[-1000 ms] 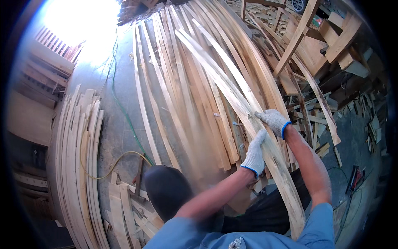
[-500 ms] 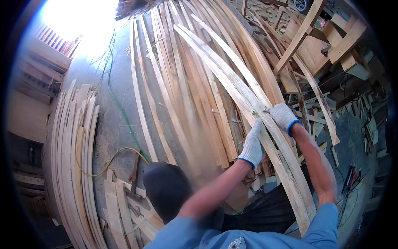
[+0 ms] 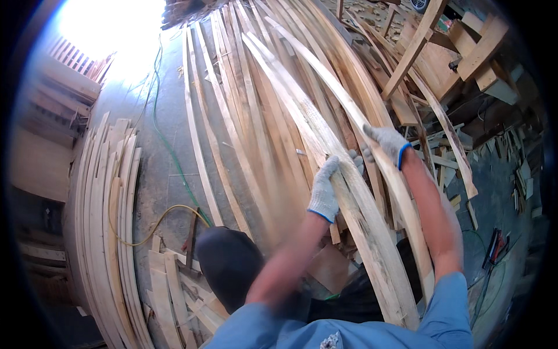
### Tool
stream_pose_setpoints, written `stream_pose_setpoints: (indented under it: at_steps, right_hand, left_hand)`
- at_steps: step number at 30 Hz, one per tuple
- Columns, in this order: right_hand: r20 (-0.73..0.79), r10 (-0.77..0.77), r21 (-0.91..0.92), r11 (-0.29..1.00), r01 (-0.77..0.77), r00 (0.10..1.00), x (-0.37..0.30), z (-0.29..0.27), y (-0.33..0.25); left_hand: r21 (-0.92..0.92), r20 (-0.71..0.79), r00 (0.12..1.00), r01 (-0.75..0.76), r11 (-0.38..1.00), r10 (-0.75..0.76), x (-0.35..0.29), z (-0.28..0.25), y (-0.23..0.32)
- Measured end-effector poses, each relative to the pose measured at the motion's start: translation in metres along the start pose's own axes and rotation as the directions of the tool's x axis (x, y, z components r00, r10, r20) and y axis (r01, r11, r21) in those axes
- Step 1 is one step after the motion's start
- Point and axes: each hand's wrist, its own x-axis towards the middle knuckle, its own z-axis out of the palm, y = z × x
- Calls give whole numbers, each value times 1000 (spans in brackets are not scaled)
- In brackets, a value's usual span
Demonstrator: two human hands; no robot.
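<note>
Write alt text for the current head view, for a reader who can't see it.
Seen from above, a person's white-gloved left hand grips long, rough-edged timber while the white-gloved right hand holds a separate pale wood strip. Many more long boards lie ahead on the grey floor, with a pile of narrow planks to the left.

Grey floor (image 3: 154, 180) under long strips (image 3: 193, 122), stacked boards (image 3: 100, 221), scraps (image 3: 172, 285), green hose (image 3: 170, 149)

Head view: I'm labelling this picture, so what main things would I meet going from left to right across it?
Stack of pale boards → dark-clad knee → gloved left hand → gloved right hand → red-and-black item on the floor.
</note>
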Motion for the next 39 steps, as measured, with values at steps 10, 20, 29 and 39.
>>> stream_pose_setpoints:
  at_steps: [10,20,29,39]
  right_hand:
    - [-273,74,-599,767,-229,959,-211,-44,-40]
    - [-514,-499,-850,189,-491,698,-461,-177,102]
    - [-595,-360,-800,343,-492,718,-440,-121,122]
    - [-285,-307,-882,455,-123,908,-211,36,38]
  left_hand:
    - [-239,-30,999,29,971,-37,12,-35,22]
    - [-174,-107,994,-5,985,-13,34,-17,7]
    - [-377,0,997,69,924,-74,39,-15,3]
    - [-182,-106,994,11,983,-31,14,-7,-14]
